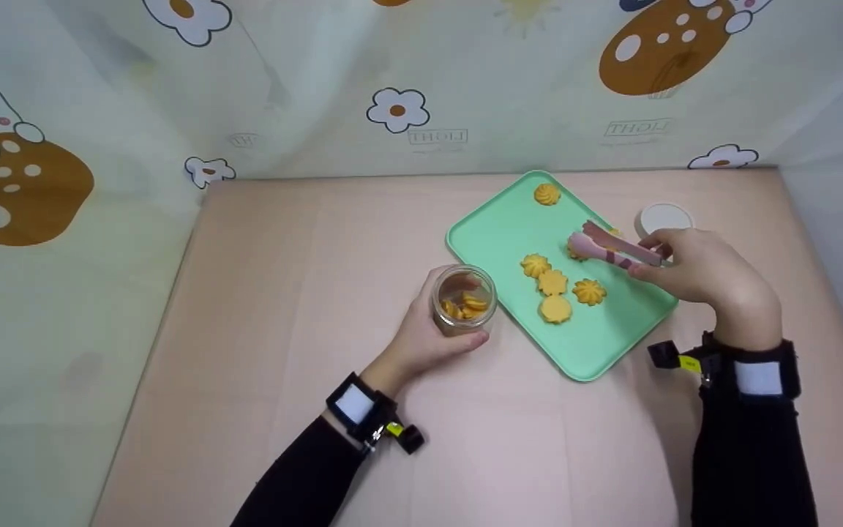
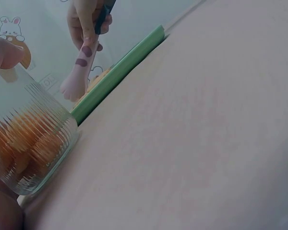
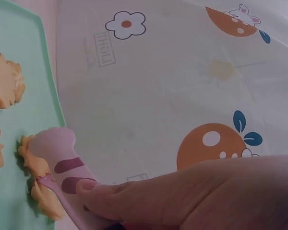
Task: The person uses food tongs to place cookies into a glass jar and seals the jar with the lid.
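Observation:
My left hand [image 1: 427,333] grips a ribbed glass jar [image 2: 41,98], its mouth uncovered and several small golden cookies [image 1: 470,304] lying in the bottom. The jar stands beside the left edge of a mint-green tray [image 1: 495,227]. Over the tray's right part, my right hand [image 1: 707,267] holds pink paw-shaped tongs [image 1: 615,249] with darker stripes, thumb pressed along one arm. In the right wrist view, the tong tips are spread around a pair of cookies [image 3: 48,199] near the tray edge, with one paw tip overlapping them.
Several swirled cookies [image 1: 555,309] lie mid-tray, and a single cookie [image 1: 546,194] sits near the far corner. Behind my right hand, a white round lid [image 1: 664,218] rests on the pink tabletop [image 1: 304,293]. A printed curtain [image 1: 304,88] hangs along the back and sides.

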The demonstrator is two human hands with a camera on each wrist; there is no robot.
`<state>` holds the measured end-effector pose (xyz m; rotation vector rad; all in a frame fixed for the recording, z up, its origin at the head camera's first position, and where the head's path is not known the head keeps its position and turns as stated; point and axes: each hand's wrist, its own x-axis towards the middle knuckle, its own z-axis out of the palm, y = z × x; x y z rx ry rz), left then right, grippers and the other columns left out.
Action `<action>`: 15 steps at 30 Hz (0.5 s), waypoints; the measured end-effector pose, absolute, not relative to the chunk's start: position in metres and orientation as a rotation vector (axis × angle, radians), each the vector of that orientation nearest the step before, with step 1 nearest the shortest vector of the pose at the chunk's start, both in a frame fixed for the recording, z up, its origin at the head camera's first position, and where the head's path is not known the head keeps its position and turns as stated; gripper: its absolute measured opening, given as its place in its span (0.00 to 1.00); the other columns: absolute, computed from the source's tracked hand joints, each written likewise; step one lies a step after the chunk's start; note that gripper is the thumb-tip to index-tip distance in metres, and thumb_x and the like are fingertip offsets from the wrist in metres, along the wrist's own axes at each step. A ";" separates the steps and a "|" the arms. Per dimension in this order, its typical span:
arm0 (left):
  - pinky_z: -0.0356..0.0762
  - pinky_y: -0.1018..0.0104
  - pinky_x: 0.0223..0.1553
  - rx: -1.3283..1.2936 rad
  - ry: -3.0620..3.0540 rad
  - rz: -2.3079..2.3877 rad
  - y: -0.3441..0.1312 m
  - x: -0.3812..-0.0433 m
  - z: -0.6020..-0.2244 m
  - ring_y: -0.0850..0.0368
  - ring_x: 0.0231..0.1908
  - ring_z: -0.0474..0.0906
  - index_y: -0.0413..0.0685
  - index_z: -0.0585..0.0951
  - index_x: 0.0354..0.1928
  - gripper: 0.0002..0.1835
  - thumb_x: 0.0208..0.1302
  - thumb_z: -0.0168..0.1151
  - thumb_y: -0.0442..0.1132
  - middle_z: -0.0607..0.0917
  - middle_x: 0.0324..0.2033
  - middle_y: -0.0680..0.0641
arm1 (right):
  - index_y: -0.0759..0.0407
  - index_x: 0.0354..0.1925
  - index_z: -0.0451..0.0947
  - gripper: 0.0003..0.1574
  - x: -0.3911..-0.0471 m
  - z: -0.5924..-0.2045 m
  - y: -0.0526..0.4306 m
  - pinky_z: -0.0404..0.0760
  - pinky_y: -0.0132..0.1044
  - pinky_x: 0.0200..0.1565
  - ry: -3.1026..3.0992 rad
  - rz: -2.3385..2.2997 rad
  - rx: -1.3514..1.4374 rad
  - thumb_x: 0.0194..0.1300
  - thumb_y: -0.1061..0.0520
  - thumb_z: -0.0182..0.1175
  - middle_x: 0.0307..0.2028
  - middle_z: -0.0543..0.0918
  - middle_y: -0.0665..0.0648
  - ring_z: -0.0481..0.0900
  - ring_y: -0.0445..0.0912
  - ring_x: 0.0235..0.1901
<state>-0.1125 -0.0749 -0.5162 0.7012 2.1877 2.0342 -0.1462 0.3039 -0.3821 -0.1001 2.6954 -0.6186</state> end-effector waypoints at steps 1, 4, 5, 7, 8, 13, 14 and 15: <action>0.72 0.51 0.74 0.701 2.187 2.034 -0.075 -0.113 -0.516 0.52 0.66 0.78 0.51 0.70 0.75 0.49 0.52 0.87 0.42 0.82 0.65 0.50 | 0.72 0.66 0.77 0.33 -0.146 -0.382 0.304 0.79 0.52 0.43 2.691 -0.619 -0.103 0.75 0.49 0.68 0.53 0.83 0.72 0.78 0.63 0.49; 0.73 0.52 0.73 0.710 2.183 2.037 -0.075 -0.113 -0.517 0.52 0.66 0.78 0.51 0.70 0.75 0.49 0.52 0.86 0.42 0.82 0.65 0.50 | 0.72 0.65 0.78 0.33 -0.146 -0.383 0.302 0.77 0.49 0.42 2.687 -0.615 -0.129 0.75 0.49 0.69 0.53 0.84 0.71 0.78 0.62 0.48; 0.73 0.52 0.73 0.713 2.184 2.037 -0.075 -0.113 -0.517 0.53 0.66 0.78 0.51 0.70 0.75 0.48 0.52 0.86 0.42 0.82 0.65 0.50 | 0.73 0.65 0.78 0.33 -0.146 -0.383 0.302 0.77 0.48 0.42 2.687 -0.612 -0.139 0.75 0.50 0.69 0.53 0.84 0.71 0.78 0.62 0.48; 0.73 0.52 0.73 0.717 2.184 2.039 -0.075 -0.113 -0.517 0.52 0.66 0.78 0.51 0.70 0.75 0.48 0.52 0.86 0.42 0.82 0.65 0.50 | 0.73 0.65 0.78 0.32 -0.146 -0.383 0.301 0.77 0.49 0.42 2.689 -0.611 -0.158 0.75 0.50 0.69 0.53 0.85 0.71 0.79 0.62 0.48; 0.73 0.52 0.73 0.719 2.183 2.041 -0.075 -0.113 -0.517 0.52 0.66 0.78 0.51 0.70 0.75 0.48 0.53 0.86 0.42 0.82 0.65 0.50 | 0.72 0.65 0.78 0.32 -0.146 -0.382 0.301 0.77 0.49 0.42 2.691 -0.611 -0.168 0.75 0.51 0.69 0.53 0.85 0.71 0.79 0.62 0.48; 0.73 0.51 0.73 0.727 2.173 2.049 -0.075 -0.113 -0.517 0.50 0.66 0.78 0.50 0.70 0.76 0.49 0.53 0.86 0.41 0.82 0.65 0.49 | 0.70 0.61 0.82 0.24 -0.145 -0.382 0.300 0.76 0.46 0.40 2.676 -0.636 -0.192 0.76 0.55 0.69 0.48 0.86 0.67 0.79 0.58 0.44; 0.73 0.51 0.73 0.727 2.174 2.050 -0.075 -0.113 -0.517 0.50 0.67 0.78 0.50 0.70 0.76 0.49 0.53 0.86 0.41 0.82 0.65 0.49 | 0.69 0.60 0.82 0.23 -0.145 -0.382 0.299 0.77 0.45 0.39 2.669 -0.641 -0.196 0.76 0.55 0.69 0.48 0.86 0.66 0.79 0.57 0.42; 0.73 0.50 0.73 0.725 2.174 2.050 -0.075 -0.113 -0.517 0.50 0.67 0.78 0.50 0.70 0.76 0.49 0.53 0.86 0.41 0.82 0.65 0.48 | 0.69 0.59 0.83 0.21 -0.145 -0.382 0.299 0.77 0.44 0.38 2.665 -0.645 -0.202 0.76 0.55 0.68 0.47 0.86 0.66 0.80 0.56 0.40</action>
